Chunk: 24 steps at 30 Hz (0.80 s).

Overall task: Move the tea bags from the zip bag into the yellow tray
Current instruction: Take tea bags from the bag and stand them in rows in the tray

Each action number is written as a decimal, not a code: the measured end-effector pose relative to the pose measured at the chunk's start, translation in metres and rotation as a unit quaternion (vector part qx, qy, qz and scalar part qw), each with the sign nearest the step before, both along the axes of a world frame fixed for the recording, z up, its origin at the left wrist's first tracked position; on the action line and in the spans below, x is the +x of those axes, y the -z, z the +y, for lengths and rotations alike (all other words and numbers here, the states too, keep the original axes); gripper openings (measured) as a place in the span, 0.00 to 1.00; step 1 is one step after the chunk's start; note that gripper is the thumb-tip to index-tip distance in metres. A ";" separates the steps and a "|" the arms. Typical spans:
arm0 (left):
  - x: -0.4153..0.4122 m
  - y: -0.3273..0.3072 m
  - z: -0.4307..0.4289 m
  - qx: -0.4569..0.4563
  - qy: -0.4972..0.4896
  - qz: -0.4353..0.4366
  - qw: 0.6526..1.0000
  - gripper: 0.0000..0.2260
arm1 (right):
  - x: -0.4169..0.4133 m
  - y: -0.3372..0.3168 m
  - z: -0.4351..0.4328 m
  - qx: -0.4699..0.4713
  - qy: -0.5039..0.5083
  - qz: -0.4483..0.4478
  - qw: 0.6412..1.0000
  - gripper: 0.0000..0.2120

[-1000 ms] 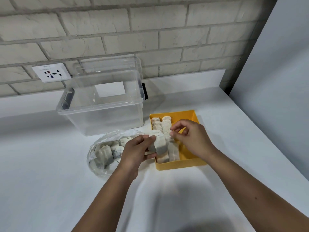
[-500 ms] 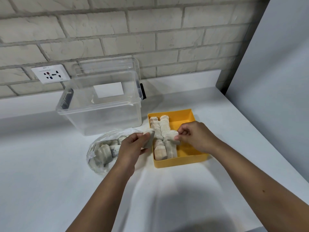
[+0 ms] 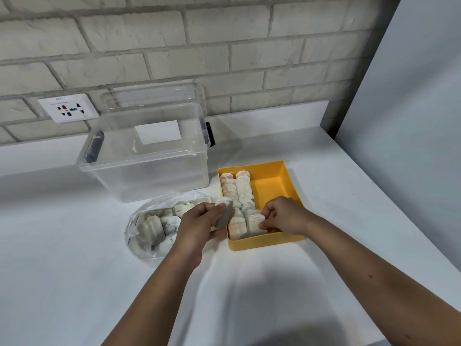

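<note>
Tea bags of pale paper (image 3: 239, 193) fill two rows in the shallow yellow plastic tray (image 3: 291, 176); more wait in the clear zip bag (image 3: 149, 226) on the white worktop (image 3: 74, 283).
Left hand (image 3: 199, 226) pinches one beside the tray; right hand (image 3: 282, 216) pinches another at the tray's near end, which is best tucked snugly against its row. The white wall socket (image 3: 68, 108) has print too small to read.

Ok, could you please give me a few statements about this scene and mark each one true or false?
1. The left hand holds a tea bag. True.
2. The zip bag is empty. False: several tea bags are inside it.
3. The right hand pinches a second tea bag inside the yellow tray. True.
4. Tea bags cover the whole tray floor. False: two rows line its left side; the right side is bare.
5. The clear box stands behind the tray. True.
</note>
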State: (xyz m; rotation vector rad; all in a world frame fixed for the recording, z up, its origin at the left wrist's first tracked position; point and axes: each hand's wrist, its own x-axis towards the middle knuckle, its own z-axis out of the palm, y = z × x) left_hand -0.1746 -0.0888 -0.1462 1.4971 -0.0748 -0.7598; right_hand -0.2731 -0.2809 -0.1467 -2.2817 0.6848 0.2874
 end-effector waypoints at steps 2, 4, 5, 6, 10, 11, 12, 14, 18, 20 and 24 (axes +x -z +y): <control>-0.001 0.000 -0.001 0.001 0.000 0.002 1.000 0.06 | 0.002 0.002 0.001 0.006 -0.001 0.000 1.000 0.11; -0.003 0.001 -0.001 0.005 0.004 0.000 1.000 0.07 | 0.003 0.004 0.002 -0.007 -0.003 0.000 1.000 0.11; -0.004 0.001 -0.002 0.008 0.007 -0.004 1.000 0.07 | 0.004 0.006 0.002 -0.013 -0.002 0.001 1.000 0.11; -0.006 0.001 -0.002 0.010 0.008 -0.007 1.000 0.06 | 0.004 0.007 0.002 -0.018 -0.002 0.004 1.000 0.12; -0.008 -0.002 -0.002 0.016 -0.006 -0.023 1.000 0.05 | 0.002 0.001 -0.001 -0.029 -0.001 0.005 1.000 0.14; -0.007 -0.003 -0.002 0.014 -0.007 -0.023 1.000 0.05 | 0.002 -0.003 -0.002 -0.030 0.003 -0.004 1.000 0.15; -0.007 -0.004 -0.002 0.012 -0.007 -0.022 1.000 0.05 | 0.002 -0.008 -0.002 -0.029 0.009 -0.019 0.999 0.16; -0.008 -0.007 -0.003 0.003 -0.005 -0.018 1.000 0.05 | 0.002 -0.018 0.000 -0.008 0.020 -0.066 0.998 0.17; -0.010 -0.013 -0.011 -0.011 0.013 -0.018 1.000 0.06 | 0.006 -0.035 0.013 0.119 0.016 -0.130 0.984 0.15; -0.009 -0.019 -0.017 -0.013 0.020 -0.026 0.999 0.07 | 0.009 -0.036 0.017 0.143 0.024 -0.155 0.977 0.10; 0.000 -0.029 -0.025 -0.019 0.016 -0.053 0.998 0.04 | 0.014 -0.037 0.010 0.122 0.078 -0.225 0.964 0.05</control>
